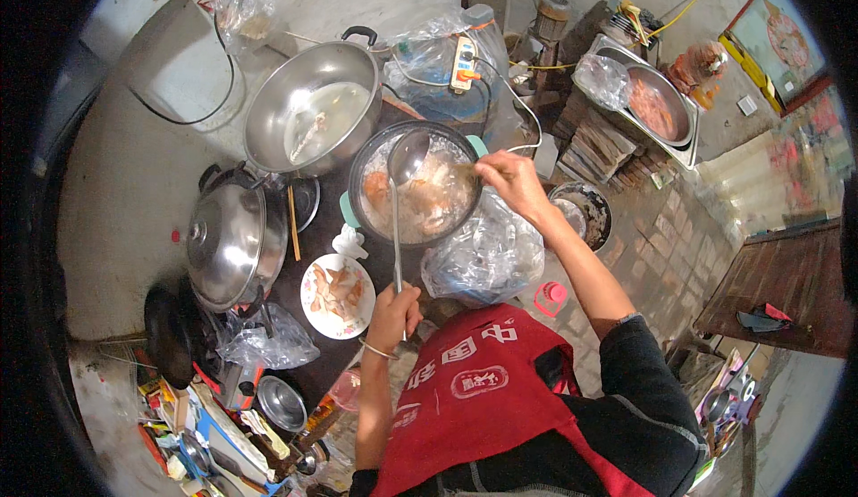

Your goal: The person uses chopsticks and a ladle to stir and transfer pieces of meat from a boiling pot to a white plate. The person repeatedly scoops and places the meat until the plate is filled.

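The left hand (393,316) is clenched round the thin metal handle of one ladle (407,159), whose round steel bowl hangs over the pot (415,184) straight ahead of that hand. The right hand (507,181) reaches across the pot's right rim, fingers pinched on a small piece I cannot make out. The pot is dark, round and full of pale broth with pinkish chunks.

Just left of the left hand lies one white plate (337,297) with sliced pale-orange pieces. Farther left stands one domed, shiny steel lid (227,240) with a knob, and beyond the pot one large steel basin (313,108) holding cloudy liquid. A pair of wooden chopsticks (292,223) lies between lid and pot.

Between the two hands sits one crumpled clear plastic bag (487,256); a second lies left of the left hand, below the lid (268,341). One small pink cap (550,298) rests right of the bag. Far beyond the right hand is one rectangular steel tray (657,104) of reddish food.
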Motion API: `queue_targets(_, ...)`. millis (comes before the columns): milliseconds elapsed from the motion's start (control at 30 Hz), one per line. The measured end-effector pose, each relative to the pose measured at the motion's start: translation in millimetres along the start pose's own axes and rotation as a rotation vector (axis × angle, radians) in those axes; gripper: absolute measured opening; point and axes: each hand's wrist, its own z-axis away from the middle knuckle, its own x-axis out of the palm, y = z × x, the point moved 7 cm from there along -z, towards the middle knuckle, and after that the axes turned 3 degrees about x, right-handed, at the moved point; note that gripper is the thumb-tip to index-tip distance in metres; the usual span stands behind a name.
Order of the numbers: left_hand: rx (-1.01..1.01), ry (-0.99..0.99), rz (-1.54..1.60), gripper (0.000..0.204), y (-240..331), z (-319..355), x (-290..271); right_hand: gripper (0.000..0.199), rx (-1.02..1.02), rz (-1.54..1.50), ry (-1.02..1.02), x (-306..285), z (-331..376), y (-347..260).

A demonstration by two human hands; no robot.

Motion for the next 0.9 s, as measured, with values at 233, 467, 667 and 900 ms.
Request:
queue_targets(233, -0.01, -0.026, 0.047, 0.025, -7.5, 1.8, -1.2, 0.018, -0.042, -0.012, -0.103, 0.4, 11.5, -30.8)
queue_targets(467, -0.052, -0.034, -0.023, 0.024, -17.4, -5.8, -2.5, 0.017, 0.018, -0.007, 0.071, -11.8, 3.3, -14.2)
queue_targets(667, -0.044, -0.041, -0.059, 0.023, -13.9, -3.9, 0.5, 0.022, -0.077, 0.064, 0.068, 0.7, 6.6, -8.1)
queue_targets(900, 0.007, -0.027, 0.016, 0.025, -15.2, -4.6, -4.2, 0.024, -0.144, 0.208, -0.043, 1.8, 9.2, -26.9)
